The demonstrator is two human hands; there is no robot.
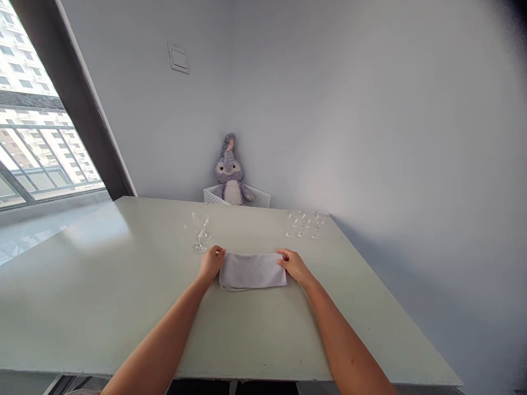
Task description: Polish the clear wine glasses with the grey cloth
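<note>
A folded light grey cloth [253, 271] lies on the pale table in front of me, its long side running left to right. My left hand [212, 262] pinches its upper left corner between thumb and fingers. At the upper right corner, my right hand [293, 265] has the cloth's edge between thumb and fingertips. Just beyond my left hand stand two clear stemmed glasses [199, 248], one behind the other. Farther off, past my right hand, are three more clear glasses [301, 225] in a row.
The table [247, 334] meets walls at the back and right. Behind its far edge, a purple-grey plush rabbit [233, 178] sits in a white perforated basket [260, 198]. A window [33, 126] with a railing outside is at the left, and a light switch [179, 58] is on the wall.
</note>
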